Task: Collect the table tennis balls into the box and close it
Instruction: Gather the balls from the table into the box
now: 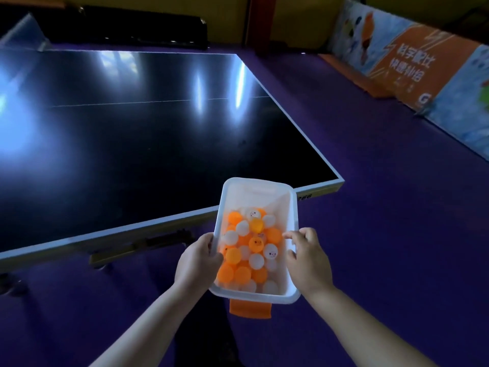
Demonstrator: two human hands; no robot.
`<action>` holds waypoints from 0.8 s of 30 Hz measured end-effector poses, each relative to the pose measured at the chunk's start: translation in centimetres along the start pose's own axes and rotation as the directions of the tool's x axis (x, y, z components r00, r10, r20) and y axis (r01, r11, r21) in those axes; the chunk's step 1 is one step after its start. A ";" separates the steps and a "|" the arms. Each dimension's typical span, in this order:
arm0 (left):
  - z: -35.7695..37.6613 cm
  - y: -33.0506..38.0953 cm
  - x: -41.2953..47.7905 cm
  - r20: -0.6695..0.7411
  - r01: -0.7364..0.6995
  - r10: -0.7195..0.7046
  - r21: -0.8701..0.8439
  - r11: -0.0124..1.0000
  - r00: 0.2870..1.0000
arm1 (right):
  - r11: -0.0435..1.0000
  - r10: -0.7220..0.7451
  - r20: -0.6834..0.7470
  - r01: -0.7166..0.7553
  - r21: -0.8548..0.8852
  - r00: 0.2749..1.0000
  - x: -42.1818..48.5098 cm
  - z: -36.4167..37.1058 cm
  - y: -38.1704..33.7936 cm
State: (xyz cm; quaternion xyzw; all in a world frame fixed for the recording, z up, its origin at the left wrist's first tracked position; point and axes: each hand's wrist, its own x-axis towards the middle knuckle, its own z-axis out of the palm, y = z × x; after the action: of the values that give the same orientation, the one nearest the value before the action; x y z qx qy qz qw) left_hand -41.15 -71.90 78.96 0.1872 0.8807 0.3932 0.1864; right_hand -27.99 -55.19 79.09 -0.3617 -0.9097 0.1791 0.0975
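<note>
**While Both Hands Are Holding the Open Box**

While the person is standing at the near right corner of the table tennis table (158, 115), both hands are carrying the box (260, 193) in the air in front of the body. The box is a translucent white rectangular container and it is sitting uncovered, with no lid on top. Its far end is overlapping the table's near edge in the view, and its near end is hanging over the purple floor (370, 207).

1. Left hand (197, 260): it is gripping the left long wall, with the thumb lying on the rim and the fingers curling round the outside.
2. Right hand (308, 260): it is gripping the right long wall, with bent fingertips hooking over the rim.
3. Table tennis balls (251, 250): orange and white balls are lying piled inside the box, filling the near and middle part. The far end is showing bare wall.
4. Orange latch (250, 309): it is hanging down from the near short end of the box.

Printed barrier boards (412, 64) are standing along the floor at the right, well apart from the table.
</note>
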 end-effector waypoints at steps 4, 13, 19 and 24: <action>0.7 2.3 3.3 -0.036 0.058 -0.061 -0.061 0.996 0.998 | 0.998 -0.067 0.029 0.067 0.003 0.997 5.6 -1.2 0.4; 2.1 4.5 7.4 -0.210 0.171 -0.191 -0.109 0.979 0.959 | 0.962 -0.271 0.128 0.265 0.059 0.954 15.2 -0.7 0.9; 3.1 5.1 6.5 -0.403 0.279 -0.358 -0.243 0.929 0.842 | 0.822 -0.570 0.248 0.537 0.192 0.783 20.9 1.6 -0.9; 5.9 5.7 3.8 -0.587 0.405 -0.545 -0.366 0.838 0.599 | 0.609 -0.787 0.354 0.729 0.314 0.505 23.2 2.8 -2.2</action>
State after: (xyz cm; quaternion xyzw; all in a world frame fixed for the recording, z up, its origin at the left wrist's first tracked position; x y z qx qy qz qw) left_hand -40.57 -62.81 78.95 -0.2286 0.8614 0.4527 -0.0275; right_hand -46.89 -41.31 78.52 0.1338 -0.9574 0.2540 -0.0296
